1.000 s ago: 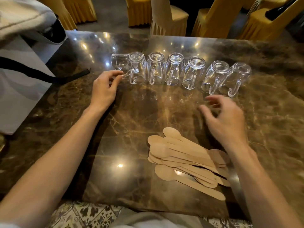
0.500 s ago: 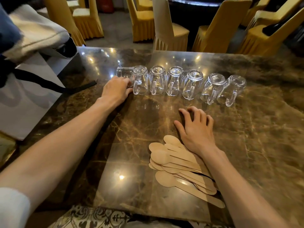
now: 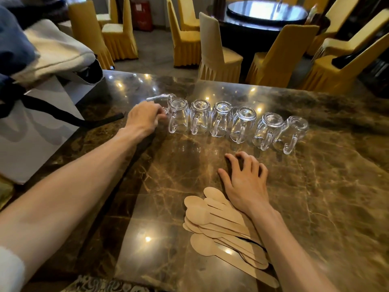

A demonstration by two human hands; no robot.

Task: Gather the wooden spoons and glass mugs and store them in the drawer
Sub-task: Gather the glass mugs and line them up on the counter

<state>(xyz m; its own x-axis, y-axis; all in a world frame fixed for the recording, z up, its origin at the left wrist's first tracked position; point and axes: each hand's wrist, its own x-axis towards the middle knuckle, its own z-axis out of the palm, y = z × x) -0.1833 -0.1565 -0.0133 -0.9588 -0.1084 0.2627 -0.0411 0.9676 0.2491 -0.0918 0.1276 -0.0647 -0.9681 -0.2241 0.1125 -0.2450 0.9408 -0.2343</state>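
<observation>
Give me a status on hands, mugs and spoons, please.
Left hand at tipped end mug, grip unclear. Right hand open on table, wrist over wooden spoons. Drawer not in view.

The left arm stretches from the lower left corner, forearm bare, a white sleeve (image 3: 9, 270) bunched at the elbow end. The left hand (image 3: 145, 116) lies knuckles up, its fingers curled forward and away; the tips are hidden, so what they hold cannot be told. The right forearm comes in from the lower right. The right hand (image 3: 246, 183) is palm down, fingers (image 3: 235, 160) spread and slightly bent, tips on the desk (image 3: 168, 186).
</observation>
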